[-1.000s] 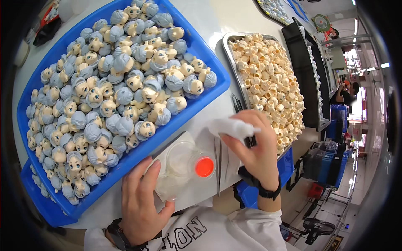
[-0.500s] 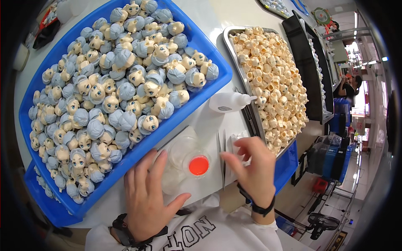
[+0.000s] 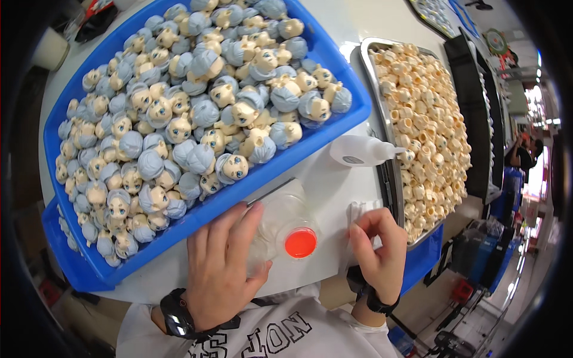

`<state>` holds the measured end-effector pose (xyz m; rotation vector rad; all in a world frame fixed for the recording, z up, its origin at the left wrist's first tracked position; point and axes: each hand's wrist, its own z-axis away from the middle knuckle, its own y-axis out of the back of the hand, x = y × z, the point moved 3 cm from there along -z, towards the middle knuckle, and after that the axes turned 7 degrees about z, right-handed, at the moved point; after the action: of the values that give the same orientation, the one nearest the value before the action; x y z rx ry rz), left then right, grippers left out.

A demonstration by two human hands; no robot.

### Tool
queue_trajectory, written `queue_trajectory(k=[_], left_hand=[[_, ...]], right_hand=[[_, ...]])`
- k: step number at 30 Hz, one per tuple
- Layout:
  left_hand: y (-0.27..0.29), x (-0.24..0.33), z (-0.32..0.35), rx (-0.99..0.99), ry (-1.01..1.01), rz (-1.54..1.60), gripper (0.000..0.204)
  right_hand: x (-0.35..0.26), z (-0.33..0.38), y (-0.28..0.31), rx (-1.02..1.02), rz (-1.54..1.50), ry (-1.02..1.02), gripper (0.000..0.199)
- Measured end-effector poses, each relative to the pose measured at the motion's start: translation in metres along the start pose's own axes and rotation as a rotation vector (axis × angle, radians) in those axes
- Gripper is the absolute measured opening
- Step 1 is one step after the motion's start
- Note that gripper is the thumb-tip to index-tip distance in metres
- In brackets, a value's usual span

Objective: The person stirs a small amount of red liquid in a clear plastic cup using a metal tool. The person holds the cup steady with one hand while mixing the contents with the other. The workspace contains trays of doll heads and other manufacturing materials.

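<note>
Left hand (image 3: pixel 222 274) beside clear containers (image 3: pixel 282 209), right hand (image 3: pixel 382 250) perhaps pinching blurred tweezers (image 3: pixel 347 253)

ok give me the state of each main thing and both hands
blue tray, heaped with doll heads
metal tray, heaped with cream parts
squeeze bottle, unheld, nozzle toward metal tray
clear cup, orange-red inside
left hand, open, thumb apart
right hand, fingers curled, grip unclear

Black-outlined capital letters (image 3: pixel 278 335) across a white shirt (image 3: pixel 346 337), plus a small, unreadable label (image 3: pixel 353 160) on a white bottle (image 3: pixel 369 149).
</note>
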<state>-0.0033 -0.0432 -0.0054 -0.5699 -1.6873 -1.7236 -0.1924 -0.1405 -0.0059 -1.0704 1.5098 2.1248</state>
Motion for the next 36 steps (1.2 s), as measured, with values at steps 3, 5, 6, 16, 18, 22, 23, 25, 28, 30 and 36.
queue_trajectory(k=[3,5,6,16,18,22,23,25,28,30,36], left_hand=[[0.001,-0.002,0.001,0.002,-0.008,0.003,0.080],[0.002,-0.003,0.000,-0.003,-0.018,0.002,0.079],[0.001,-0.004,0.001,-0.011,-0.021,0.003,0.079],[0.009,0.008,0.004,0.026,-0.076,0.131,0.080],[0.009,0.012,0.005,0.103,-0.113,0.218,0.076],[0.004,0.016,0.000,0.168,-0.134,0.355,0.066],[0.003,0.015,-0.001,0.159,-0.131,0.378,0.065],[-0.001,0.012,-0.004,0.129,-0.168,0.361,0.066],[-0.006,0.011,-0.007,0.128,-0.141,0.360,0.063],[-0.006,0.011,-0.012,0.127,-0.118,0.368,0.060],[-0.004,0.007,-0.016,0.184,-0.115,0.361,0.054]], right_hand=[[0.006,0.016,-0.001,-0.039,-0.337,-0.011,0.010],[-0.001,0.024,-0.004,-0.039,-0.547,-0.044,0.013],[-0.005,0.028,-0.005,-0.020,-0.624,-0.070,0.016],[-0.004,0.019,-0.013,-0.436,-1.228,0.456,0.015],[-0.009,0.017,-0.019,-0.561,-1.385,0.550,0.016],[-0.012,0.032,-0.027,-0.240,-1.125,0.550,0.018],[-0.011,0.037,-0.029,-0.106,-1.063,0.511,0.019],[-0.010,0.047,-0.037,0.166,-0.931,0.430,0.021],[-0.010,0.034,-0.042,0.205,-0.776,0.646,0.030],[-0.012,0.028,-0.040,0.281,-0.461,0.748,0.034],[-0.013,0.032,-0.043,0.495,-0.384,0.690,0.025]])
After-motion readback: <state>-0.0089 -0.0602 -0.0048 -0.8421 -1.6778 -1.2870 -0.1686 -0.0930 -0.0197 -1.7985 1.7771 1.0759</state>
